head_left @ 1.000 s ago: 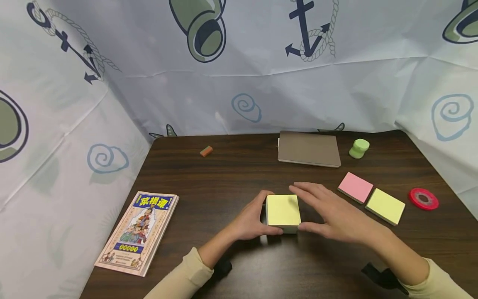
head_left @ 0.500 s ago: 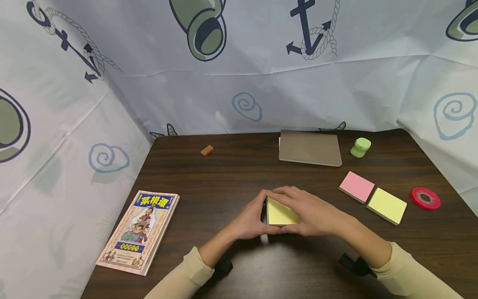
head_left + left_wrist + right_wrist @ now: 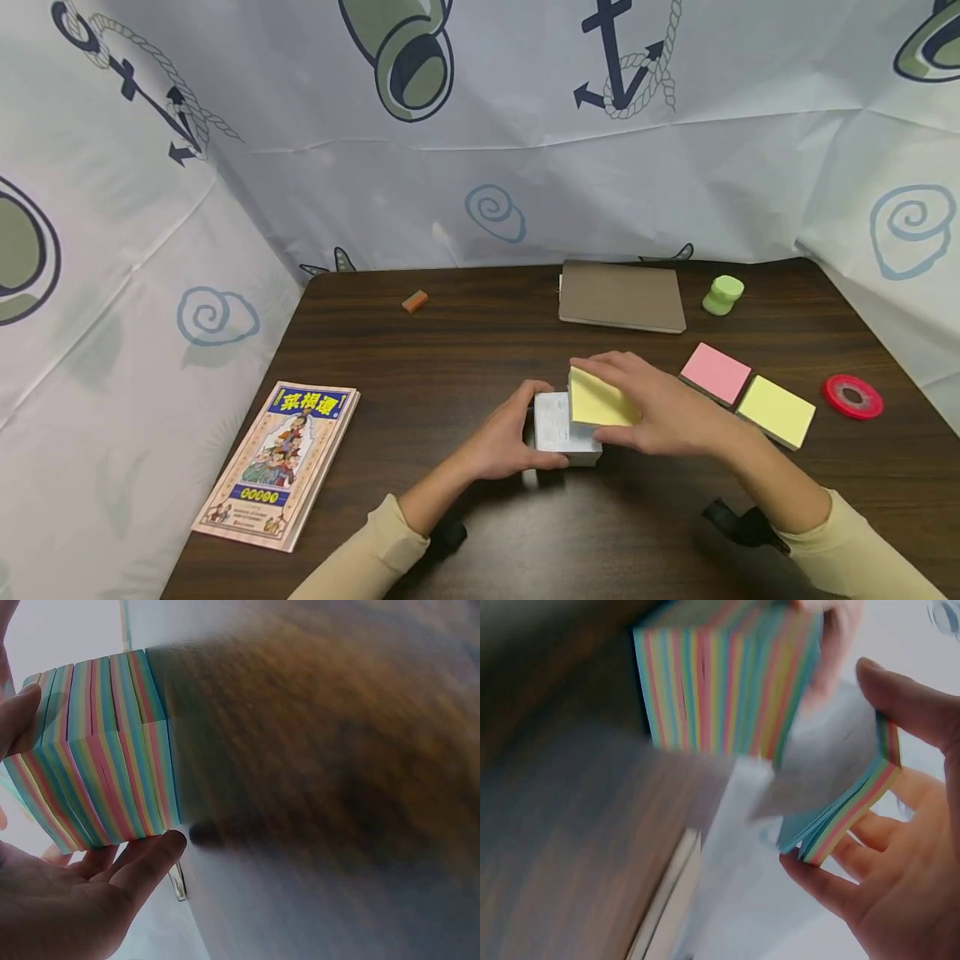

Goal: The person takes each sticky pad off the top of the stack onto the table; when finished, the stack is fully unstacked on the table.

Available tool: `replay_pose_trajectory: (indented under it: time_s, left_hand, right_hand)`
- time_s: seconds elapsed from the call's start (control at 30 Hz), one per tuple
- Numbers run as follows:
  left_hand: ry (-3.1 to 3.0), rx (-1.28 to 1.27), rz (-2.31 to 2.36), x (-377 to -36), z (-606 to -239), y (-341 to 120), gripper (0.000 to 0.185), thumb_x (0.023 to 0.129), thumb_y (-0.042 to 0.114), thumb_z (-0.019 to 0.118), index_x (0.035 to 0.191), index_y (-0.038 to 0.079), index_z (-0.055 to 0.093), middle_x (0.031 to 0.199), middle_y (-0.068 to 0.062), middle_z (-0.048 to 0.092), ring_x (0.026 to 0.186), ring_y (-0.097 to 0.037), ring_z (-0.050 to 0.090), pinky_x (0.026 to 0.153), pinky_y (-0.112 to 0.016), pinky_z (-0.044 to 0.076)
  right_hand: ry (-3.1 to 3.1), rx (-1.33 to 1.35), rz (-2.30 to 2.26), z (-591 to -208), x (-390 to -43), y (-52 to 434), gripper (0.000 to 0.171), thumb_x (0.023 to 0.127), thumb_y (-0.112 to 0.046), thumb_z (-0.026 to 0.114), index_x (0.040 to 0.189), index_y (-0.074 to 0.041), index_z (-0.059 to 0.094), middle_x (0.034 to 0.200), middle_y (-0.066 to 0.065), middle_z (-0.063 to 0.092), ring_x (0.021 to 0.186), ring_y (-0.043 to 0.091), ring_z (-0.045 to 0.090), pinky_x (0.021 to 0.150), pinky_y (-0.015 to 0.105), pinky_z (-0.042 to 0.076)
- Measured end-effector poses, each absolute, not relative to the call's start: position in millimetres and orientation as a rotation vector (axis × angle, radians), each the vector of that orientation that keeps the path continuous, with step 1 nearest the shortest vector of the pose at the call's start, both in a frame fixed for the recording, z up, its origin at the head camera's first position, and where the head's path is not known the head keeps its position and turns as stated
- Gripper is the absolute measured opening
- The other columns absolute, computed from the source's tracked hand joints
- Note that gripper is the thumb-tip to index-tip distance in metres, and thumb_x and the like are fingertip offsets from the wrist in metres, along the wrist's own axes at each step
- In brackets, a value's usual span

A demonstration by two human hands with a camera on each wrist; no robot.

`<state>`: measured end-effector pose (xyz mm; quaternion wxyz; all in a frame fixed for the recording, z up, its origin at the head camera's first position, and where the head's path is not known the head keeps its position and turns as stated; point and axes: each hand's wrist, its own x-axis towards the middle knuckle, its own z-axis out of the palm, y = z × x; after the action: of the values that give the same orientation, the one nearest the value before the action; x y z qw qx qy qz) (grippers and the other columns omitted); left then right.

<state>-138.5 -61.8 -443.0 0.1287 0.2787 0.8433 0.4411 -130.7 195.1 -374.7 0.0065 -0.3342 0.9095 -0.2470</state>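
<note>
My left hand [image 3: 504,442] grips a thick block of sticky note pads [image 3: 553,423] at the middle of the table, thumb on its near side and fingers at the far left. The left wrist view shows the block's sides [image 3: 105,772] striped in pink, yellow, green and blue. Above the block's right part, my right hand [image 3: 671,408] pinches a sticky note pad [image 3: 600,402] with a yellow top, tilted. A greyish-white face shows on the block beneath it. From the right wrist view, this pad [image 3: 855,806] is thin, its layers slightly parted at one corner.
To the right lie a pink sticky note pad [image 3: 716,372], a yellow sticky note pad [image 3: 777,410] and a red ring-shaped roll [image 3: 852,397]. A brown notebook [image 3: 622,297], a green waisted object [image 3: 723,295] and a small orange block [image 3: 415,302] are farther back. At left lies a comic-style book [image 3: 277,467].
My right hand came in from the right, closed over the block's top, then lifted a yellow-topped pad up and rightward, baring a greyish-white face. My left hand kept its grip.
</note>
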Motion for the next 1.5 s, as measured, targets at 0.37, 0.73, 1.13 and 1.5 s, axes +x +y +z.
replay_pose_trajectory:
  time_s: [0.37,0.73,1.13,1.5]
  left_hand:
    - [2.473,0.785,1.252,-139.7,-444.0,-59.6,0.088,0.068,0.034,0.091,0.137,0.015,0.039,0.116,0.005,0.052,0.098,-0.014,0.052,0.087,-0.033,0.042]
    - [2.470,0.780,1.246,-140.0,-444.0,-58.3,0.089,0.068,0.034,0.091,0.138,0.015,0.039,0.116,0.005,0.052,0.099,-0.014,0.052,0.087,-0.033,0.042]
    - [2.479,0.774,1.246,-139.3,-443.5,-58.8,0.089,0.067,0.033,0.091,0.138,0.016,0.039,0.116,0.005,0.052,0.099,-0.014,0.052,0.088,-0.033,0.042]
    - [2.477,0.810,1.240,-139.6,-442.6,-59.9,0.091,0.065,0.025,0.093,0.137,0.014,0.039,0.120,0.004,0.052,0.103,-0.014,0.052,0.090,-0.034,0.041]
  right_hand:
    - [2.941,-0.767,-0.784,-409.1,-181.2,250.4,0.076,0.081,-0.029,0.081,0.145,-0.009,0.045,0.133,0.016,0.050,0.113,0.031,0.048,0.091,0.052,0.039]
    - [2.938,-0.809,-0.641,-447.0,-206.6,256.9,0.071,0.079,-0.026,0.082,0.140,-0.005,0.052,0.130,0.020,0.052,0.121,0.038,0.047,0.098,0.056,0.038]
    - [2.976,-0.807,-0.506,-447.3,-209.2,257.5,0.066,0.083,-0.030,0.078,0.138,-0.004,0.054,0.135,0.024,0.049,0.124,0.043,0.045,0.097,0.060,0.037]
    - [2.897,-0.923,-0.852,-402.9,-169.2,221.9,0.062,0.090,-0.042,0.070,0.143,-0.015,0.051,0.143,0.009,0.046,0.129,0.029,0.044,0.098,0.053,0.040]
